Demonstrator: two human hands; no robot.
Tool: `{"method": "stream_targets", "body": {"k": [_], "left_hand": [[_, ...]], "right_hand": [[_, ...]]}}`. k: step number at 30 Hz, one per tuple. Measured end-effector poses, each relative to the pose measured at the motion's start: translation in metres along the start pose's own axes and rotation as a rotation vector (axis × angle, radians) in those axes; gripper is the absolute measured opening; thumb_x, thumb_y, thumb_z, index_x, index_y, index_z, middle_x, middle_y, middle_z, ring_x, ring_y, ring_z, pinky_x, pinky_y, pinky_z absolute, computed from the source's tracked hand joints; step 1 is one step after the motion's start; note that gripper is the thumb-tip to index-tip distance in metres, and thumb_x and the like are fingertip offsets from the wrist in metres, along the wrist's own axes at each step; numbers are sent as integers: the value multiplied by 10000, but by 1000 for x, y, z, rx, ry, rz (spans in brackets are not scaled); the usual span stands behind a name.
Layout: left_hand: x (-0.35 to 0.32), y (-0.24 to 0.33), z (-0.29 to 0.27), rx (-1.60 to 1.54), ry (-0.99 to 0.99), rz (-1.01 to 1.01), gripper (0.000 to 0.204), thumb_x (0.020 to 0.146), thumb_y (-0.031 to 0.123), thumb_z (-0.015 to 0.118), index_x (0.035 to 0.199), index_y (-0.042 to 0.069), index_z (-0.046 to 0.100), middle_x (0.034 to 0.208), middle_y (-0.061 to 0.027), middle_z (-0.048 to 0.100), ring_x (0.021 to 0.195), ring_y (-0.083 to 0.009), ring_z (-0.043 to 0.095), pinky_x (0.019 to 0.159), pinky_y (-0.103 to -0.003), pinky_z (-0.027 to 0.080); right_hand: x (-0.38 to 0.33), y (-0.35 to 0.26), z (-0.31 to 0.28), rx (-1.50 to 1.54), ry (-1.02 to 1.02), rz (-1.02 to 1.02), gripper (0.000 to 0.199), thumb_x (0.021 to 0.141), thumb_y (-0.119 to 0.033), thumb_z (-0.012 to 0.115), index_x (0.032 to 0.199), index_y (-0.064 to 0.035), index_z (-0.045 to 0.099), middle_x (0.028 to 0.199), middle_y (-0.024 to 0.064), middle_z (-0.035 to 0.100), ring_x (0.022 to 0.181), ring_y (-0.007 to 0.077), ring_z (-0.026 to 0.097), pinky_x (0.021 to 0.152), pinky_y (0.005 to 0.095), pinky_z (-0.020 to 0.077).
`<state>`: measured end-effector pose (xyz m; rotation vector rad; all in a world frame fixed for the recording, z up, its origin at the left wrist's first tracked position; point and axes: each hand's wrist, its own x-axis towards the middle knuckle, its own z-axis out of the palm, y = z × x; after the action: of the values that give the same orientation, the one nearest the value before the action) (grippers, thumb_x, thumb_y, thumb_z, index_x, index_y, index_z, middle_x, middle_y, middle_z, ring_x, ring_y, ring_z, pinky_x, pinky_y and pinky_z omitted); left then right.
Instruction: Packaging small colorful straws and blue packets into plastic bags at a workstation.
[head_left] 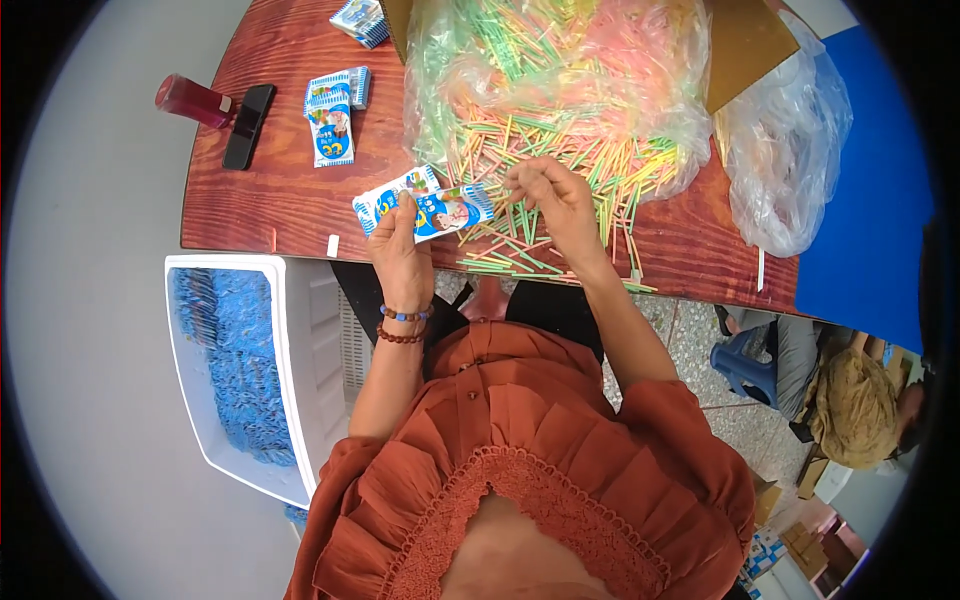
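Observation:
My left hand [398, 250] grips small blue-and-white printed packets [455, 211], two of them fanned out, thumb on top. Just to their right, my right hand [562, 205] hovers over the table's near side with thumb and fingers drawn together. Whether anything thin sits in that pinch is too small to tell. Beyond it spreads a big heap of thin pink, green and yellow sticks [560, 135], spilling out of a clear plastic bag [430, 110] toward the table edge. More packets [331, 128] of the same kind lie on the table to the left.
A phone [248, 127] and a red bottle [192, 100] are at the table's left. A white bin [285, 370] full of blue packets stands lower left. Cardboard flaps [750, 50] and a crumpled clear bag [785, 150] are at the right. Another person sits near a blue stool [745, 367].

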<state>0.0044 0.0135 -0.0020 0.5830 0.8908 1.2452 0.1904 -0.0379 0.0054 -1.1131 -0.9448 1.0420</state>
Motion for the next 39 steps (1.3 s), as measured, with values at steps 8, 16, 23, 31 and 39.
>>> {"method": "stream_targets", "body": {"k": [8,16,23,31,39], "left_hand": [[-3,0,0,-31,-41,-41,171,974,149,573,928,18,673,912,-42,693,800,-80,637,736,-263,523],[2,10,-20,62,-74,-240,145,962,143,583,984,24,664,957,-55,691,827,-117,654,731,-286,538],[-10,1,-19,113,-102,-112,181,977,166,565,1043,23,654,987,-45,682,849,-104,648,750,-273,529],[-12,7,-14,79,3,0,194,981,177,569,962,15,674,904,-10,682,763,-47,610,676,-227,492],[-11,6,-14,35,6,-15,190,981,178,570,961,17,671,920,-20,686,779,-53,619,681,-229,500]], "right_hand": [[-9,-6,17,-483,-178,-361,248,802,-130,727,1014,-35,643,1231,111,533,1154,261,509,982,374,397],[-7,-1,16,-689,-359,-531,246,737,-186,748,926,-33,711,1370,141,490,1290,335,427,1046,450,354],[-17,-10,21,-657,-442,-522,165,729,-142,731,847,-28,720,1375,143,506,1273,332,447,1038,447,370],[-8,-15,-35,-1274,2,-226,389,759,-251,745,1075,-50,636,1076,97,617,1009,286,563,859,421,417],[14,-2,-20,-1557,-151,-131,382,744,-238,710,1035,-25,581,976,137,582,953,294,558,805,426,402]]}}
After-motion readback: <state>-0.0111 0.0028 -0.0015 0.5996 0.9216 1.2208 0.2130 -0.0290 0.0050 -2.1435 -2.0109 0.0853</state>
